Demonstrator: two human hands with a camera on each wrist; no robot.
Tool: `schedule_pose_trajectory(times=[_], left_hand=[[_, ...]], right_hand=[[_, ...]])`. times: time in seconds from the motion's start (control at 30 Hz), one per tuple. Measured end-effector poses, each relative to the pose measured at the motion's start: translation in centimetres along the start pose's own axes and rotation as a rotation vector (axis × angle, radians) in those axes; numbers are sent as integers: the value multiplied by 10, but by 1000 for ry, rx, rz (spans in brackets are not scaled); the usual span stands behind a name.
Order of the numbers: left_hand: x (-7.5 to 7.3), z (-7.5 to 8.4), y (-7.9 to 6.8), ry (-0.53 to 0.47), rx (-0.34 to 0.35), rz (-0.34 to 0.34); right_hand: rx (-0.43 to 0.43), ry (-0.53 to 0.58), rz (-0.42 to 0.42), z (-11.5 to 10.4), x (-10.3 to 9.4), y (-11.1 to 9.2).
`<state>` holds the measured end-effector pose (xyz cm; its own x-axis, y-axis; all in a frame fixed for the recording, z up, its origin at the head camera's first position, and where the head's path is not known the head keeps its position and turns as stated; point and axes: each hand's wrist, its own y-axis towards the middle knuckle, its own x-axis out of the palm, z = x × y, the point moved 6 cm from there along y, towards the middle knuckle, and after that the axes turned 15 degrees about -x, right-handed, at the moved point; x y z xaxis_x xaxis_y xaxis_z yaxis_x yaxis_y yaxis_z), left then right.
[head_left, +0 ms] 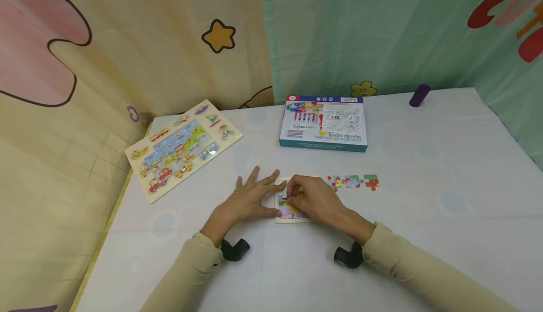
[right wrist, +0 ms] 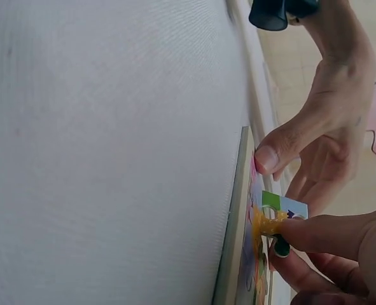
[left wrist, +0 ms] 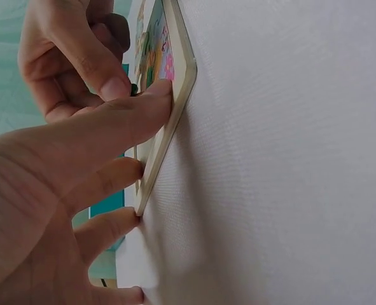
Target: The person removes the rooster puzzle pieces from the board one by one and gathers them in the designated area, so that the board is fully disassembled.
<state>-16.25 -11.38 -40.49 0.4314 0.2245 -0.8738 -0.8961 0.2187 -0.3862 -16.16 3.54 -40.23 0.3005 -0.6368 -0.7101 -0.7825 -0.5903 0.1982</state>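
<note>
A small jigsaw puzzle board (head_left: 292, 220) with a pale rim lies on the table, partly filled with a colourful picture. My right hand (head_left: 317, 200) pinches a puzzle piece (right wrist: 275, 202) between thumb and fingers, tilted up over the board; green, blue and yellow show on it. My left hand (head_left: 250, 200) is spread at the board's left side. In the left wrist view, its thumb (left wrist: 151, 105) rests on the board's rim, with other fingertips along the edge and on the cloth. The hands hide part of the board.
Loose puzzle pieces (head_left: 353, 181) lie in a row right of the board. Behind stands a flat beaded-column box (head_left: 323, 124). A wooden vehicle puzzle (head_left: 184, 149) lies at the back left, and a purple cylinder (head_left: 419, 95) at the back right. Printed curtains (head_left: 169, 43) border the table.
</note>
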Motion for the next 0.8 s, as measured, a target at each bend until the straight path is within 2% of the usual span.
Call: schedule_pose_trajectory(times=[0.2, 0.4, 0.8], left_hand=[[0, 0, 0, -11, -7, -4], [0, 1, 0, -11, -10, -5], [0, 1, 0, -10, -8, -4]], right_hand=[[-9, 115, 24, 3, -2, -2], [73, 209, 62, 12, -7, -8], [231, 218, 126, 41, -36, -43]])
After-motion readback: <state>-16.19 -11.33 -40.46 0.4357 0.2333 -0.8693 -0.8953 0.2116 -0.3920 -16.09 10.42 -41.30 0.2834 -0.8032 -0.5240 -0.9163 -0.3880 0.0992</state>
